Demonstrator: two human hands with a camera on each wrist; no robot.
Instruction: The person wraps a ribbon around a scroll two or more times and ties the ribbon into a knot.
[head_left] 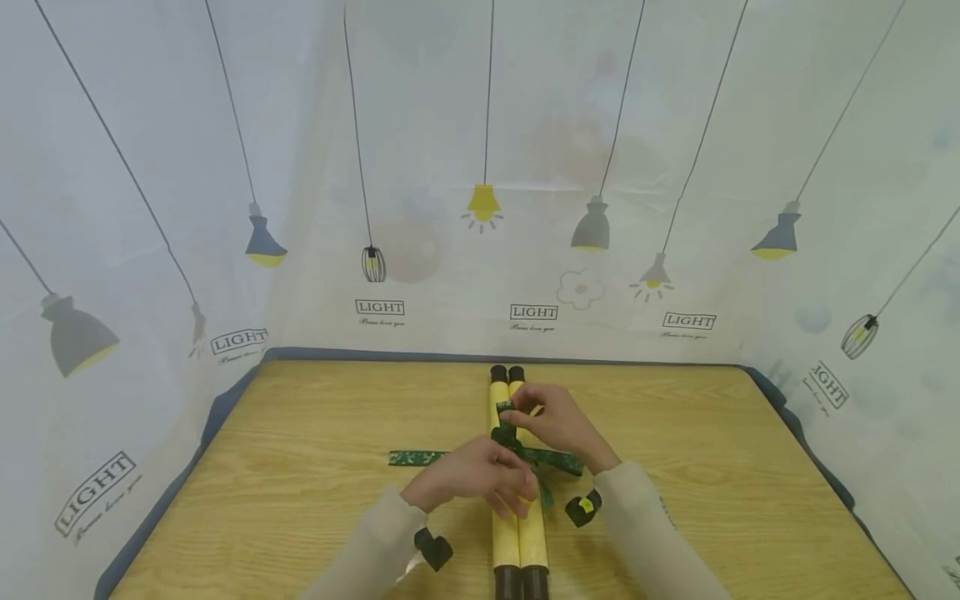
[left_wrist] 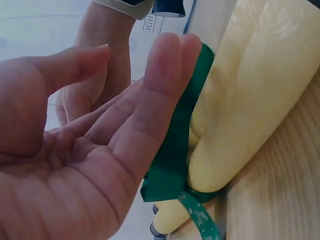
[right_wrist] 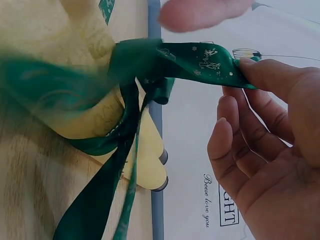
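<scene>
Two yellow tubes (head_left: pixel 532 533) with dark end caps lie side by side on the table, pointing away from me. A green printed ribbon (head_left: pixel 416 457) is wrapped round them and knotted on top, with tails spreading to both sides. Between thumb and fingers, my right hand (head_left: pixel 555 417) pinches a raised length of the ribbon (right_wrist: pixel 200 62) on the far side of the knot. On the near side, my left hand (head_left: pixel 480 475) is over the tubes. Its fingers are extended against a green ribbon loop (left_wrist: pixel 172 165), the thumb standing apart. Part of the knot is hidden behind the left hand.
The wood-grain table (head_left: pixel 300 475) extends to both sides of the tubes. A pale cloth wall (head_left: pixel 435 150) printed with hanging lamps encloses its back and sides. Black devices sit at the left wrist (head_left: pixel 433 548) and the right wrist (head_left: pixel 582 507).
</scene>
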